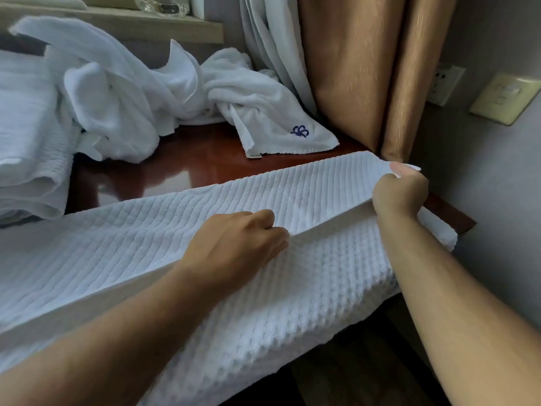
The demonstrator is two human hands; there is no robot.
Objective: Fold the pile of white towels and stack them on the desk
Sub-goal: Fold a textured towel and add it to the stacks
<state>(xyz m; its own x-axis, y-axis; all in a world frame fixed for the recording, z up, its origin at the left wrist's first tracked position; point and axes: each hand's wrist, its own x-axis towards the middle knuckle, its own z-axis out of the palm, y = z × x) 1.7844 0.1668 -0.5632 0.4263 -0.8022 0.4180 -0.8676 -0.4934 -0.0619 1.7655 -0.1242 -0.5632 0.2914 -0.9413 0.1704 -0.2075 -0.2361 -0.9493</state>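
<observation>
White waffle towel [164,227] over desk [187,168] edge, upper hem tight in grip of left hand [237,244] and right hand [401,191]

Two hands are counted: left hand [237,244], right hand [401,194]. One waffle towel [146,230], one emblem towel [278,124], one crumpled heap [117,98] (its towels cannot be counted), one folded stack [26,127] and one worktop [190,168] are listed. Two wall plates [506,98] are noted.

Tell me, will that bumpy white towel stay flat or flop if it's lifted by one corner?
Probably flop: the bumpy towel folds softly where the right hand lifts its corner, and it hangs over the desk edge. Likely light, since one hand holds that end up.
</observation>
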